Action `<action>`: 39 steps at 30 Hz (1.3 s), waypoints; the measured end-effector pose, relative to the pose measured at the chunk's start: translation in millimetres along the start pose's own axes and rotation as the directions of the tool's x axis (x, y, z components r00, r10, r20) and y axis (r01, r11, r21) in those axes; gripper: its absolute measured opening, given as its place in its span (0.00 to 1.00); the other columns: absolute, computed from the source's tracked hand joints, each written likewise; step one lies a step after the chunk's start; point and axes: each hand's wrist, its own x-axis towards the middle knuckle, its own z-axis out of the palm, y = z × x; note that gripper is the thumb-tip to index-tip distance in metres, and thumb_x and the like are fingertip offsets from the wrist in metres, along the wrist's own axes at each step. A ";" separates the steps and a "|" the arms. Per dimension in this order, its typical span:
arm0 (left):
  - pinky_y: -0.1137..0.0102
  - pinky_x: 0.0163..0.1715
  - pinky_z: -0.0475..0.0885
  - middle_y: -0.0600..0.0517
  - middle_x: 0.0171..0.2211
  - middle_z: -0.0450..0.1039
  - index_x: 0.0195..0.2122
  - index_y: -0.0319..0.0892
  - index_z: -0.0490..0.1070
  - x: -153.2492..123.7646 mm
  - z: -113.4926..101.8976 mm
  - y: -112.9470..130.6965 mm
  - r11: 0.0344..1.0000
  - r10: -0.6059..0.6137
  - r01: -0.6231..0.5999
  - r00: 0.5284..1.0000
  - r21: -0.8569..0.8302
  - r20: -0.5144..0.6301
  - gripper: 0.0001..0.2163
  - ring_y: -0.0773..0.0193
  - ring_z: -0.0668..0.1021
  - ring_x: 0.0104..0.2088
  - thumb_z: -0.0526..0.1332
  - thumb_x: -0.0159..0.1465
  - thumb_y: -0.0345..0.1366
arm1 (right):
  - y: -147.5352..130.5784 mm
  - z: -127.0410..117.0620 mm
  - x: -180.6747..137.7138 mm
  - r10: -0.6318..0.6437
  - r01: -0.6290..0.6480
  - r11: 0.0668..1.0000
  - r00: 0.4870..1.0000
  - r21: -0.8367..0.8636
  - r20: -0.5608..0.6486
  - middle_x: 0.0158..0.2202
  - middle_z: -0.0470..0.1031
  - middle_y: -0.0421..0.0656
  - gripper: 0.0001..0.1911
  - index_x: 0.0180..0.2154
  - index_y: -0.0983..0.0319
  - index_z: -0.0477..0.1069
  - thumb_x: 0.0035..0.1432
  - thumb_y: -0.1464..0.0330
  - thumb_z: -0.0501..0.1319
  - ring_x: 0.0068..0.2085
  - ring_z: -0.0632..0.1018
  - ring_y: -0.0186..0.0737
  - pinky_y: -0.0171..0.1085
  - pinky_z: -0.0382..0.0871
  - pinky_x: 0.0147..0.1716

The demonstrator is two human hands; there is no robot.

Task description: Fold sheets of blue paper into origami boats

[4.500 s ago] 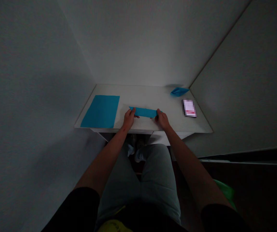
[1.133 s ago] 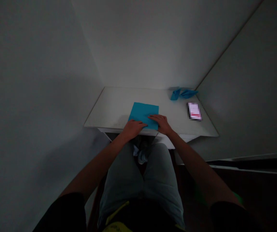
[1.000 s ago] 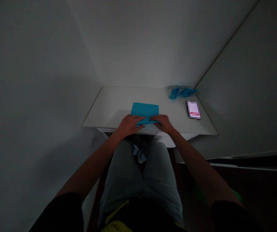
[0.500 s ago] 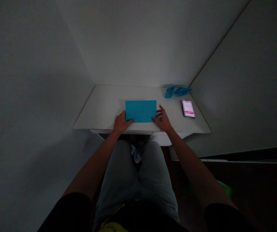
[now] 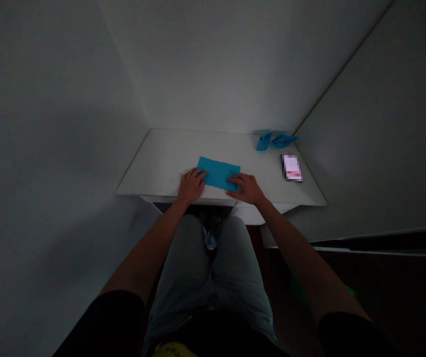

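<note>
A blue sheet of paper [image 5: 216, 171], rectangular and perhaps folded, lies slightly turned on the white table near its front edge. My left hand [image 5: 191, 185] rests over the paper's left end, palm down, with the fingers stretched out. At the lower right corner my right hand [image 5: 247, 188] takes hold of the paper, its fingers on top and its thumb by the near edge. The fingers partly cover both ends of the sheet.
Two folded blue paper pieces [image 5: 282, 141] stand at the table's back right corner. In front of them lies a phone [image 5: 292, 167] with a lit, blurred screen. Walls enclose the white table [image 5: 168, 148] at the back and both sides.
The paper has turned clockwise, its right end now nearer me. My left hand has gone from gripping its edge to lying flat on it. My right fingers have moved onto the sheet.
</note>
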 end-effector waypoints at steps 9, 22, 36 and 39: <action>0.42 0.75 0.57 0.44 0.77 0.65 0.70 0.50 0.73 0.0 -5.7 12.1 0.983 -0.045 0.031 0.996 0.180 0.074 0.28 0.39 0.61 0.79 0.66 0.71 0.52 | 2.4 -2.9 0.2 -0.164 0.164 0.986 0.986 0.013 0.017 0.61 0.79 0.51 0.33 0.61 0.51 0.81 0.62 0.41 0.72 0.59 0.78 0.59 0.54 0.68 0.60; 0.48 0.74 0.60 0.47 0.75 0.68 0.71 0.51 0.71 1.1 -3.5 10.0 0.966 -0.043 0.027 0.997 0.256 0.059 0.24 0.44 0.63 0.77 0.59 0.76 0.49 | 5.2 2.3 -3.8 -0.295 0.294 0.955 0.956 0.040 0.010 0.61 0.83 0.50 0.31 0.58 0.53 0.82 0.65 0.41 0.69 0.60 0.81 0.59 0.54 0.68 0.59; 0.44 0.73 0.60 0.49 0.76 0.67 0.71 0.54 0.73 -0.9 -5.8 12.2 0.965 -0.029 0.004 0.995 0.260 0.092 0.28 0.42 0.64 0.76 0.65 0.72 0.55 | 12.2 10.7 15.1 0.005 0.011 0.993 0.991 0.120 -0.133 0.39 0.85 0.48 0.28 0.41 0.58 0.84 0.75 0.45 0.56 0.42 0.81 0.51 0.48 0.71 0.48; 0.45 0.72 0.60 0.49 0.74 0.69 0.69 0.54 0.74 -1.5 -7.0 12.7 0.966 -0.004 -0.021 0.995 0.259 0.098 0.28 0.42 0.66 0.74 0.65 0.71 0.57 | 12.3 15.3 25.9 0.140 -0.132 0.989 0.979 0.064 -0.151 0.45 0.85 0.51 0.26 0.47 0.58 0.84 0.75 0.47 0.56 0.48 0.80 0.54 0.51 0.70 0.52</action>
